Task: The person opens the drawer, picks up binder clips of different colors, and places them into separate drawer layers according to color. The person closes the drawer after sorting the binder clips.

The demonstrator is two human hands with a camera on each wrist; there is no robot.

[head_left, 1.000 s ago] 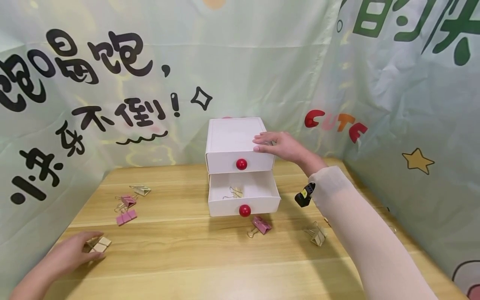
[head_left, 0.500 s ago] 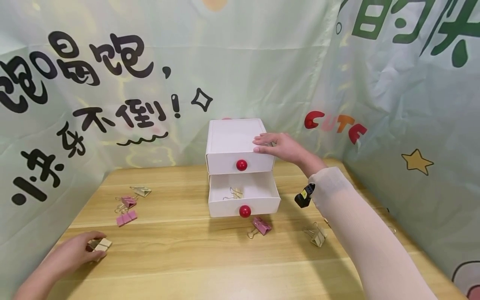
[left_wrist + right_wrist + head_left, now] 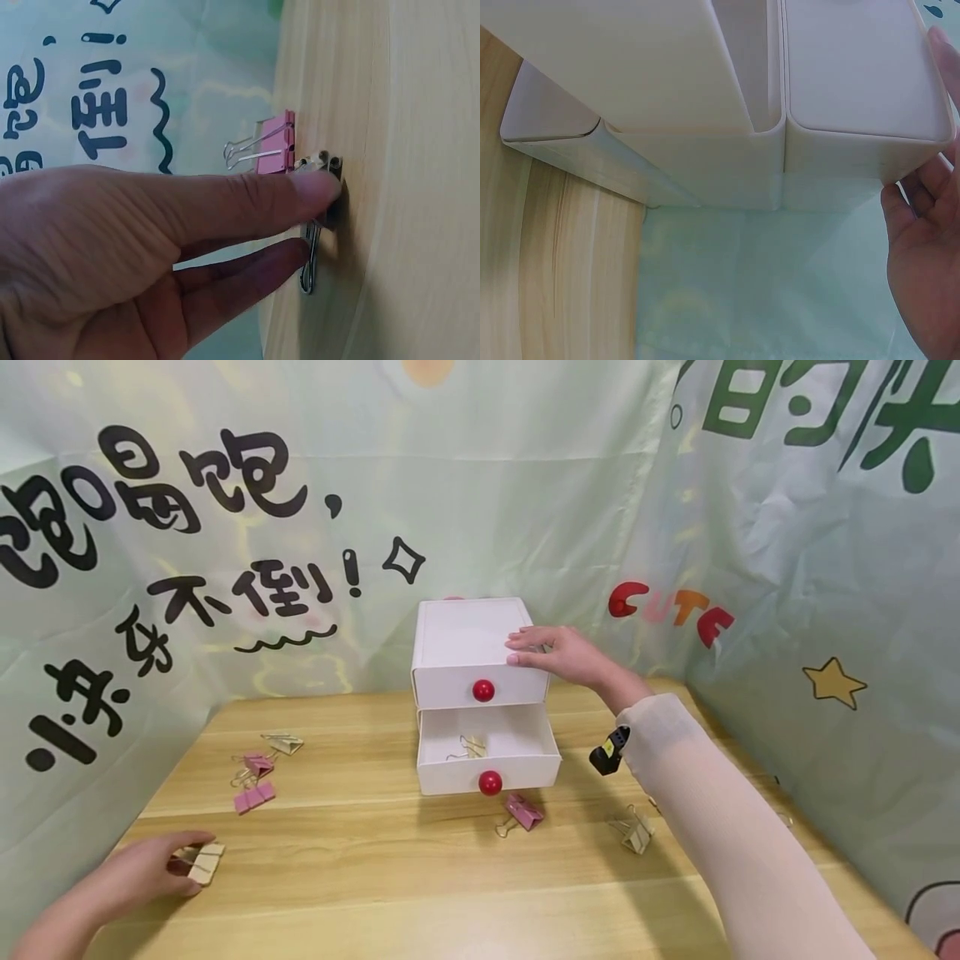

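Note:
At the left of the table, my left hand [image 3: 146, 872] pinches a cream binder clip [image 3: 204, 864] between thumb and fingers. In the left wrist view the thumb covers much of that clip, and its wire handle points down beside a fingertip. My right hand [image 3: 558, 652] rests with extended fingers on the top right edge of a white drawer box [image 3: 472, 627]. Below the shut top drawer, a lower drawer [image 3: 450, 775] with a red knob is pulled out, holding a gold-wired clip [image 3: 472, 745]. The right wrist view shows the box side-on, fingers at its corner.
Pink binder clips [image 3: 255, 797] and a cream one [image 3: 283, 742] lie at the back left. Another pink clip [image 3: 525, 811] sits before the drawer, and a cream clip [image 3: 637, 835] lies near my right sleeve. Printed cloth [image 3: 360, 635] surrounds the table.
The cream clip in my left hand has turned, so its flat side shows more now. My right hand and the drawer box have stayed put.

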